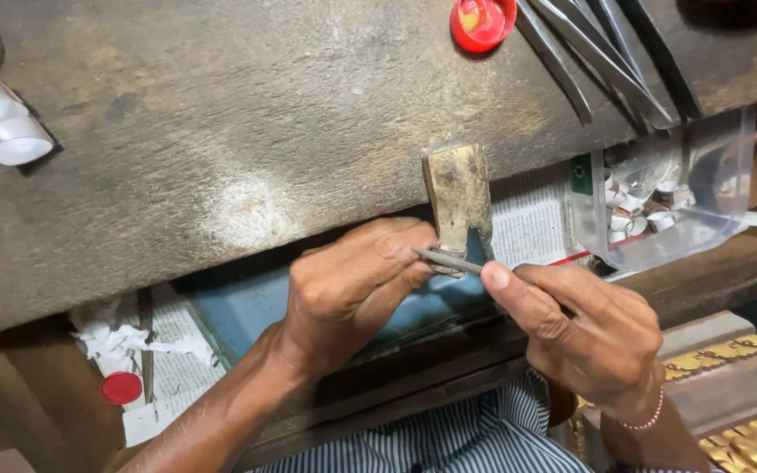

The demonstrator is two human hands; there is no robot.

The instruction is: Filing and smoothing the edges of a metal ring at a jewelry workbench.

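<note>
Your left hand (352, 293) is curled shut against the lower end of the small wooden peg (458, 200) that juts from the near edge of the tabletop (221, 131). Its fingertips pinch something tiny at the peg's foot; too small to tell what.

Your right hand (584, 337) grips a thin metal file (449, 260), thumb and forefinger closed on it. The file lies nearly level, its tip crossing under the peg and touching the left fingertips.

On the tabletop's far edge sits a red cap (482, 21), and just beside it a fan of dark metal tools (611, 57). At the left edge, two white rolls (2, 118) lie touching each other.

Below the near edge, newspaper (532, 219) lines a blue tray (247, 302). A clear plastic bag (668, 197) of small white bits rests to the right of the peg. A red lid (122, 387) and crumpled white paper (120, 340) lie at the lower left. Gold carved trim (729, 359) shows near your right wrist.
</note>
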